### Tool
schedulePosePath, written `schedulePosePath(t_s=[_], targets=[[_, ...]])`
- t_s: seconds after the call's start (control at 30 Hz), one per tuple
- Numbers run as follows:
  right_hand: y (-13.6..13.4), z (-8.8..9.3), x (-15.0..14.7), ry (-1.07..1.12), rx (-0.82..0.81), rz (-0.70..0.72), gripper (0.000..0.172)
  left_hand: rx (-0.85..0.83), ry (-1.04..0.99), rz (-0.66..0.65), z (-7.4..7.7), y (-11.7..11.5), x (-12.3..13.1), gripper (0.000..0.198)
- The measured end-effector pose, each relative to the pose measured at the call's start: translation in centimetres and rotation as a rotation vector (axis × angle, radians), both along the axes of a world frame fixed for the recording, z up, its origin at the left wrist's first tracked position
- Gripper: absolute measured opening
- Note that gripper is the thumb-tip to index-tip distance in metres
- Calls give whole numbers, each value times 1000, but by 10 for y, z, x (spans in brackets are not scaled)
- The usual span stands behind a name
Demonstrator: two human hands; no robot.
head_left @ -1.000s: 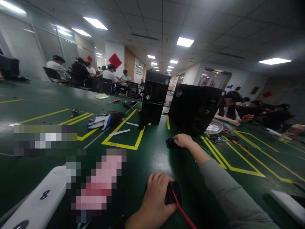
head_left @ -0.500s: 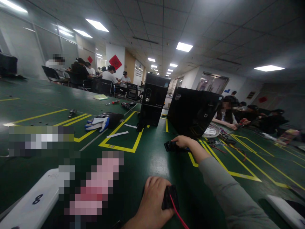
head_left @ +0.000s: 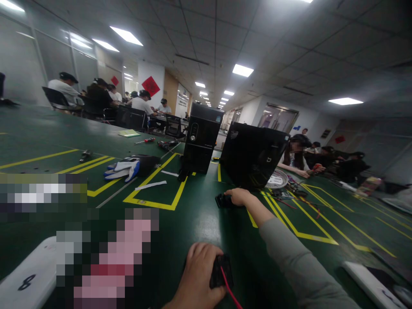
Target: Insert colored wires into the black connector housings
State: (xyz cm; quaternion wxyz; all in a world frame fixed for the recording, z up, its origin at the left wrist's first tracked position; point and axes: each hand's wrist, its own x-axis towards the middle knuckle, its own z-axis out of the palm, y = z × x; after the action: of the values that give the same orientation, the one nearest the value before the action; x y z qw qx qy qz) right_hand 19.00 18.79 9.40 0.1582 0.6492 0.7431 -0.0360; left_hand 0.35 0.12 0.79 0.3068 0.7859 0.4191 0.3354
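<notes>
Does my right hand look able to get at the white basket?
Probably yes, after releasing its black part: nothing visibly blocks the right hand from the white basket, though the wider black case partly hides it.

Rectangular white ceiling lights (head_left: 243, 70) are illuminating the room from a grey panelled ceiling (head_left: 273, 47). Translucent grey partition panels (head_left: 19, 68) are lining the left side. A square white pillar (head_left: 157, 68) is bearing a red diamond-shaped hanging (head_left: 151, 87), and a flat tan wall panel (head_left: 170, 92) is adjoining it. Black office chairs (head_left: 173, 125) are standing beyond a broad dark-green tabletop (head_left: 167, 240). Silvery metal-framed double doors (head_left: 274, 119) are occupying a pale rear wall (head_left: 252, 106).
</notes>
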Motion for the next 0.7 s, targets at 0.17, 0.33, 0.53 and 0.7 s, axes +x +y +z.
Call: schedulePosePath(t_s=[0.17,0.33,0.53,0.7], targets=[[-5,-3,-1,-16,47,20,28,3,18,9,4,0,0,35],[-9,-3,3,0,95,39,27,-4,20,-1,3,0,-1,37],[-12,-5,14,24,149,92,30,-10,17,-2,2,1,-2,40],[-11,-8,15,13,164,126,30,2,-16,-4,0,0,-2,40]])
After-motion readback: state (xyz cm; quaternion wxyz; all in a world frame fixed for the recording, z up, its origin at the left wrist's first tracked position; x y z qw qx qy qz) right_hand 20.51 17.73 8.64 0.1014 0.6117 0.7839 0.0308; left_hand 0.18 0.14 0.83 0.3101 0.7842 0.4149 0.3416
